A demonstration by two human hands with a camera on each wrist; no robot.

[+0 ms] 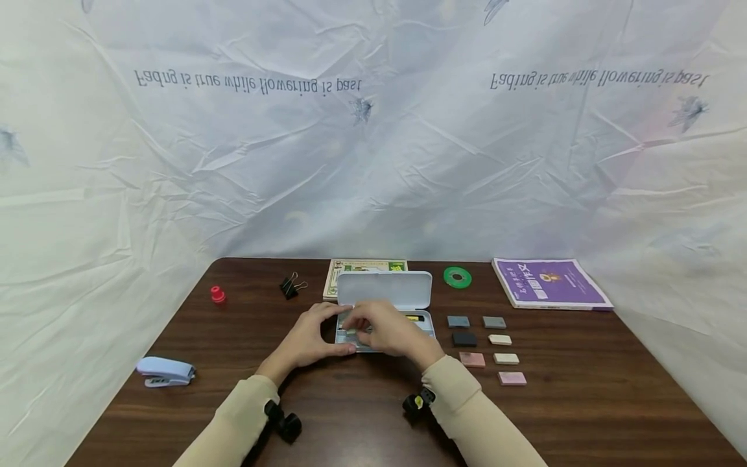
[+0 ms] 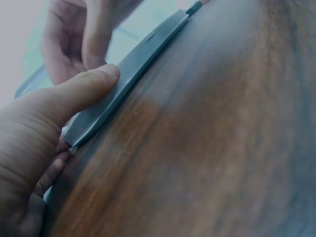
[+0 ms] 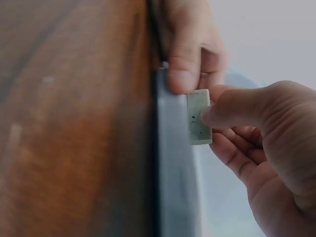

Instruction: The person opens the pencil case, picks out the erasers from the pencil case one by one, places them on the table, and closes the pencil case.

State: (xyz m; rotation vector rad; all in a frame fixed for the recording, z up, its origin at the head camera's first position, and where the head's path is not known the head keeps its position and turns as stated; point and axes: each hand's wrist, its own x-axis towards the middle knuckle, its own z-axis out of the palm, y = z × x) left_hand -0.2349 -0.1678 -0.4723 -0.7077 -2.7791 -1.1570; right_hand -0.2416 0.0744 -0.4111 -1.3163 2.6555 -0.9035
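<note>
A pale grey-blue pencil case (image 1: pixel 385 290) lies on the table with its lid raised. My left hand (image 1: pixel 306 337) holds the case's left end, thumb on the near rim and fingers round the far side. In the left wrist view that thumb (image 2: pixel 94 84) presses on the rim. My right hand (image 1: pixel 390 329) is over the case's open tray. Between its thumb and fingers it pinches a small pale eraser (image 3: pixel 199 118) with dark specks, just above the rim in the right wrist view. A yellow-and-black item (image 1: pixel 415 318) lies in the tray; my hands hide much of the inside.
Right of the case lie several erasers, among them a black one (image 1: pixel 464 339) and a pink one (image 1: pixel 512 379). Behind are a booklet (image 1: pixel 332 279), a green disc (image 1: pixel 458 277) and a purple book (image 1: pixel 551 284). Leftward are binder clips (image 1: pixel 290 285), a red stopper-like piece (image 1: pixel 218 295) and a stapler (image 1: pixel 166 371).
</note>
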